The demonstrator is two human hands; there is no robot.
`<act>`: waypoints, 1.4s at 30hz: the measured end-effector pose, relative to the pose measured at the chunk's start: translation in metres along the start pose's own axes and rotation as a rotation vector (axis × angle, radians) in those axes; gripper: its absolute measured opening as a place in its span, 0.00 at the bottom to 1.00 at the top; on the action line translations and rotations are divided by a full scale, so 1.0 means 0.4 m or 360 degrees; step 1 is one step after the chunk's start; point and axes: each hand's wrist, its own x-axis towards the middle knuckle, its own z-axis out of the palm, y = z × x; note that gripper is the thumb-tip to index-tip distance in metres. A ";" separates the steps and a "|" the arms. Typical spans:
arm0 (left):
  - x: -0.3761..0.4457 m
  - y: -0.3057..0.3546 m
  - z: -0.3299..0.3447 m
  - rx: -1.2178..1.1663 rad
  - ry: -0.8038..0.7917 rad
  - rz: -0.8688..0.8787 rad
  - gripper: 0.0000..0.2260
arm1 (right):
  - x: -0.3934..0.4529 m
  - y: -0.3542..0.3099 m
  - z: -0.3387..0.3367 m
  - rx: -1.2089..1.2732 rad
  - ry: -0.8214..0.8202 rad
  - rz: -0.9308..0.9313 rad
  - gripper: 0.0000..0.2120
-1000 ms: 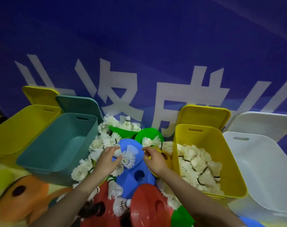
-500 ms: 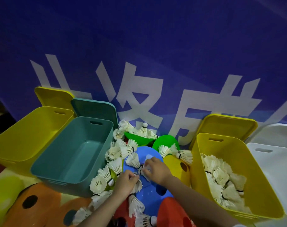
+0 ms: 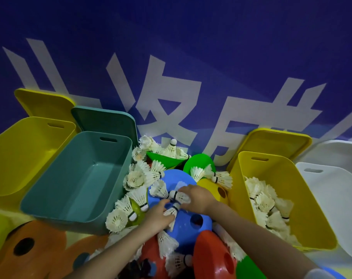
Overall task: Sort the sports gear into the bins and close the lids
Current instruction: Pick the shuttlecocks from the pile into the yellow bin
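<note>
While the yellow bin [image 3: 20,154] at my far left stands bare inside, with its lid propped behind it, the teal bin [image 3: 76,178] just beside it is bare too, lid likewise up; neither has taken any gear yet. Between the teal bin and the next yellow one lies the heap: shuttlecocks [image 3: 139,178] scattered over flat discs, a blue disc [image 3: 183,224] in the middle, green ones behind, red ones nearer me, orange ones at lower left. My left hand [image 3: 158,217] rests on the blue disc, its grip curled round a shuttlecock [image 3: 172,211]; my right hand [image 3: 199,199], just beside it, pinches another shuttlecock [image 3: 179,196] by its feathers. Further right, the second yellow bin [image 3: 275,194] already holds a good pile of shuttlecocks; the white bin [image 3: 336,204] past it looks to hold nothing, though its far end runs out of view. I judge the step to be gathering shuttlecocks, well short of done; next I should lift both clear without crushing feathers and carry them right, over the rim of the part-filled yellow bin; the discs and lids come later.
</note>
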 end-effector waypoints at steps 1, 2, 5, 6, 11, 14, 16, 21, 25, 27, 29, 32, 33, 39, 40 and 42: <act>-0.005 0.003 -0.002 -0.0019 0.0020 0.0012 0.25 | -0.010 0.002 0.000 0.0125 0.0050 0.0046 0.25; -0.009 0.004 -0.004 -0.0060 0.0040 0.0006 0.24 | -0.020 0.009 0.000 0.0295 0.0113 0.0110 0.23; -0.025 0.014 -0.012 -0.0259 0.0102 -0.0033 0.20 | -0.066 0.034 -0.008 0.1004 0.0388 0.0347 0.19; -0.030 0.025 -0.015 -0.0326 0.0137 -0.0025 0.19 | -0.086 0.048 -0.013 0.1182 0.0477 0.0405 0.18; -0.032 0.157 -0.010 -0.0665 0.0210 0.0133 0.08 | -0.231 0.166 -0.074 0.1379 0.0915 0.0418 0.17; -0.032 0.253 0.036 -0.0781 0.0153 0.0244 0.07 | -0.329 0.271 -0.112 0.1265 0.1112 0.0512 0.17; -0.041 0.305 0.084 -0.0818 0.0153 0.0296 0.11 | -0.386 0.356 -0.111 0.1184 0.1200 0.0657 0.19; -0.044 0.372 0.230 -0.0799 0.0151 0.0324 0.09 | -0.501 0.543 -0.074 0.0953 0.1265 0.1087 0.22; -0.035 0.422 0.305 -0.0648 0.0189 0.0396 0.13 | -0.518 0.620 -0.066 0.0921 0.1062 0.1058 0.22; -0.030 0.457 0.326 -0.0656 0.0277 0.0392 0.13 | -0.497 0.645 -0.073 0.0795 0.0890 0.0896 0.22; -0.024 0.487 0.342 -0.0697 0.0346 0.0352 0.14 | -0.459 0.665 -0.084 0.0639 0.0768 0.0767 0.22; -0.012 0.522 0.365 -0.0732 0.0429 0.0310 0.16 | -0.379 0.702 -0.103 0.0426 0.0686 0.0690 0.19; -0.008 0.532 0.370 -0.0755 0.0455 0.0303 0.15 | -0.348 0.715 -0.107 0.0342 0.0639 0.0669 0.19; 0.035 0.562 0.404 -0.0853 0.0590 0.0270 0.11 | -0.193 0.779 -0.094 0.0004 0.0378 0.0576 0.15; 0.045 0.564 0.409 -0.0851 0.0610 0.0267 0.11 | -0.177 0.792 -0.089 -0.0034 0.0360 0.0578 0.15; 0.064 0.570 0.420 -0.0835 0.0650 0.0265 0.12 | -0.157 0.816 -0.084 -0.0173 0.0239 0.0571 0.16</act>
